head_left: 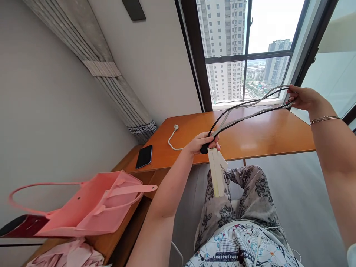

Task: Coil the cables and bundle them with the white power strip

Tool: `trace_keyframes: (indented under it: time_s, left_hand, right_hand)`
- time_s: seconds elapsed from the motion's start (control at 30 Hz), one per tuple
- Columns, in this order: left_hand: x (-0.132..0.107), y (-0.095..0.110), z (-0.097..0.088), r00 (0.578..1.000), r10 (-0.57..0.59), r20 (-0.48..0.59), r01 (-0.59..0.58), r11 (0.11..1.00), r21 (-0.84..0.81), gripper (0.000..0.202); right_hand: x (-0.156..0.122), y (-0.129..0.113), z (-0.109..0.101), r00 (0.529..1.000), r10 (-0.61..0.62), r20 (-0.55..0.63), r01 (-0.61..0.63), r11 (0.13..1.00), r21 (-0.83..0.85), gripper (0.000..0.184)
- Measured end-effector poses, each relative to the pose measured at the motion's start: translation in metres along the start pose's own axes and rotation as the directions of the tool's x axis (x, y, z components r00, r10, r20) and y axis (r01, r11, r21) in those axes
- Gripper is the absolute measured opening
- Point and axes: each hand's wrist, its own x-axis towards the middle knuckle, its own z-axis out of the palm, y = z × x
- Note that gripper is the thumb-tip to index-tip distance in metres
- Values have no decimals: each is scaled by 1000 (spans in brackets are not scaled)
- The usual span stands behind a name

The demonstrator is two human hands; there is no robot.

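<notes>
Looped black and white cables (pixel 244 105) stretch in the air above the desk between my two hands. My left hand (pixel 202 142) is closed around their near end, with a black rounded piece (pixel 204 148) poking out below the fingers. A white power strip (pixel 216 172) hangs beneath that hand, over my legs; whether the fingers also grip it I cannot tell. Up at the right, by the window, my right hand (pixel 303 98) pinches the far end of the loops. A white plug (pixel 175 127) lies on the desk, its cord (pixel 170 142) passing behind my left forearm.
The wooden desk (pixel 264 135) spans the view below the window (pixel 244 57). A dark phone (pixel 144 157) lies at its left end. To the left are a pink bag (pixel 91 204), a dark red object (pixel 26 225) and pink cloth (pixel 69 255). A grey curtain (pixel 111 85) hangs behind.
</notes>
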Motion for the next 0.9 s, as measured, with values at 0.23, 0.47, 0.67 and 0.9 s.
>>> trace_keyframes:
  time_s: [0.23, 0.47, 0.67, 0.9]
  left_hand:
    - [-6, 6, 22, 996, 73, -48, -75, 996, -42, 47]
    - [-7, 14, 16, 794, 305, -526, -341, 940, 32, 33]
    - [-1, 19, 22, 790, 261, -554, -286, 957, 43, 31]
    - [11, 16, 37, 873, 175, -456, -176, 984, 42, 41]
  right_hand:
    - [6, 60, 23, 984, 176, -10, -175, 981, 82, 38]
    - [-46, 114, 59, 979, 121, 165, -124, 992, 6, 22]
    - [-99, 137, 56, 820, -491, 294, 563, 602, -566, 33]
    - [-127, 85, 50, 315, -535, 784, 854, -200, -480, 41]
